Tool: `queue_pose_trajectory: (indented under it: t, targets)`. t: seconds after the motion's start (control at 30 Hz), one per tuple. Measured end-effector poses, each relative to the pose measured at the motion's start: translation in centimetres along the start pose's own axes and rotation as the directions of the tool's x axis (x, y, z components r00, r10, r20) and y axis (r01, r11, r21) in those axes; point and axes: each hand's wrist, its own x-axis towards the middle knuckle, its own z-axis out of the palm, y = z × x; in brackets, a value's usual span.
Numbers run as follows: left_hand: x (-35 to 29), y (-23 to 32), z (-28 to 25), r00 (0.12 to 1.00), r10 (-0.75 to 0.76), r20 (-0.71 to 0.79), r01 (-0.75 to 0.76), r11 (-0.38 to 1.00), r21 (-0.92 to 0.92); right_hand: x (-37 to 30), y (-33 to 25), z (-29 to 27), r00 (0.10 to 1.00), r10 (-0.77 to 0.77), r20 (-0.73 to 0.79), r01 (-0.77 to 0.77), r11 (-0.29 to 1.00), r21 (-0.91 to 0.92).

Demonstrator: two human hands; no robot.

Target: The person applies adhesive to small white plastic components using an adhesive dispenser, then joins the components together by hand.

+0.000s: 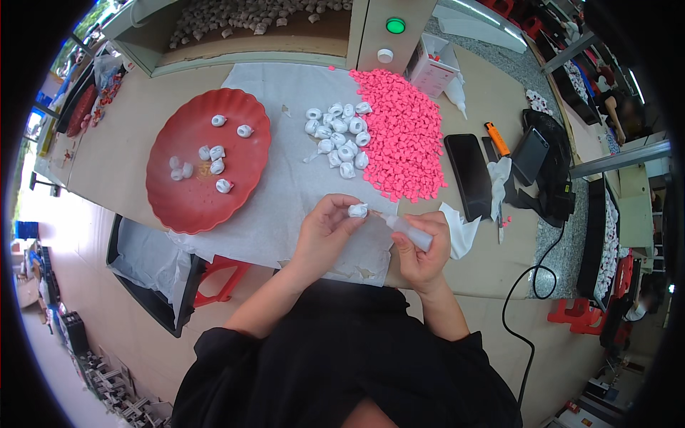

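Note:
My left hand [325, 232] pinches a small white rounded piece [358, 210] with grey markings between thumb and fingertips. Wrapped in my right hand [426, 250] is a translucent squeeze bottle [410, 232], tilted so its narrow tip points left at the piece; whether the tip touches it I cannot tell. Beyond my hands, a cluster of similar white pieces [341, 135] lies on a white sheet [285, 178]. Right beside them spreads a large heap of small pink pieces [403, 132]. A red scalloped plate [242, 167] on the left holds several more white pieces.
Right of the pink heap lie a black phone [468, 175], an orange-handled tool [497, 139] and crumpled white tissue [460, 230]. A white box [432, 65] stands behind. A cabinet [250, 60] with a green light [395, 26] borders the far side. A lined black tray [150, 264] sits lower left.

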Motion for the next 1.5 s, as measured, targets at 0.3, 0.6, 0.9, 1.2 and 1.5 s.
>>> queue_pose_trajectory:
  t: [0.3, 0.6, 0.9, 1.2, 1.5]
  targets:
    - [0.0, 0.0, 0.1, 1.0, 0.014, -0.011, -0.014, 0.999, 0.035, -0.3, 0.2, -0.2, 0.992, 0.125, 0.006, -0.125, 0.987, 0.097]
    - [0.0, -0.3, 0.0, 1.0, 0.028, -0.015, -0.026, 0.998, 0.065, -0.4, 0.2, -0.1, 0.993, 0.115, 0.017, -0.116, 0.989, 0.093]
    - [0.0, -0.2, -0.1, 1.0, 0.01, -0.01, -0.009, 0.998, 0.054, 0.1, -0.4, -0.2, 0.99, 0.142, 0.0, -0.139, 0.971, 0.192]
    - [0.1, -0.1, -0.2, 1.0, 0.0, -0.004, 0.0, 1.0, -0.012, 1.6, 0.1, -1.9, 0.733, 0.654, 0.186, -0.597, 0.488, 0.637]
    - [0.2, -0.3, -0.9, 0.999, -0.001, -0.039, -0.005, 0.989, -0.149, 3.4, 1.0, -1.8, 0.901, 0.346, 0.263, -0.288, 0.929, -0.234]
